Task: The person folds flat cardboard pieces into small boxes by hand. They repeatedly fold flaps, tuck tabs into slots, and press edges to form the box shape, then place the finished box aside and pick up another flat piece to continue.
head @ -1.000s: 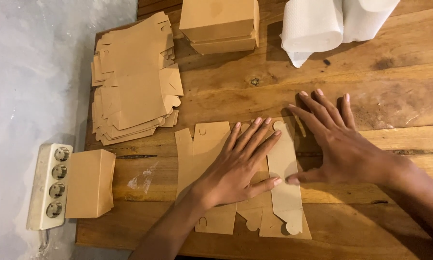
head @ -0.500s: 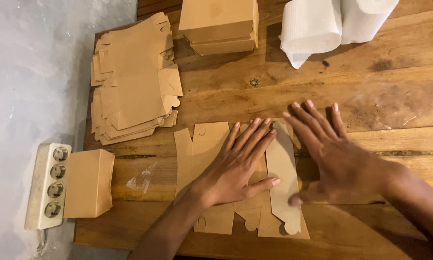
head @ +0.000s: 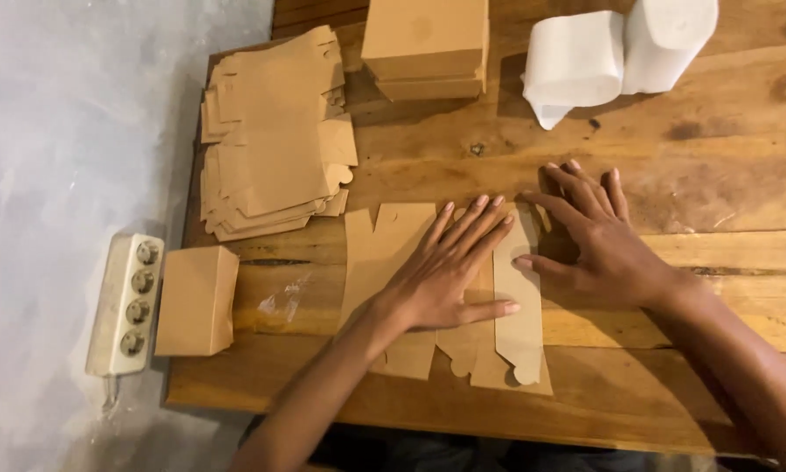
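A flat brown cardboard box blank (head: 384, 253) lies on the wooden table (head: 672, 140), near its front edge. My left hand (head: 450, 267) presses flat on the middle of the blank, fingers spread and pointing away from me. My right hand (head: 598, 240) lies just right of it, palm down on the blank's right edge and the table, with the thumb on the folded right panel (head: 519, 306). Neither hand grips anything.
A stack of flat brown blanks (head: 275, 135) sits at the table's far left. Folded brown boxes (head: 428, 44) stand at the back, and one more brown box (head: 196, 301) at the left edge. White paper rolls (head: 616, 52) lie back right. A white power strip (head: 126, 301) lies on the grey floor.
My right hand has slid left and slightly down along the blank's right panel. My left hand has stayed pressed on the blank.
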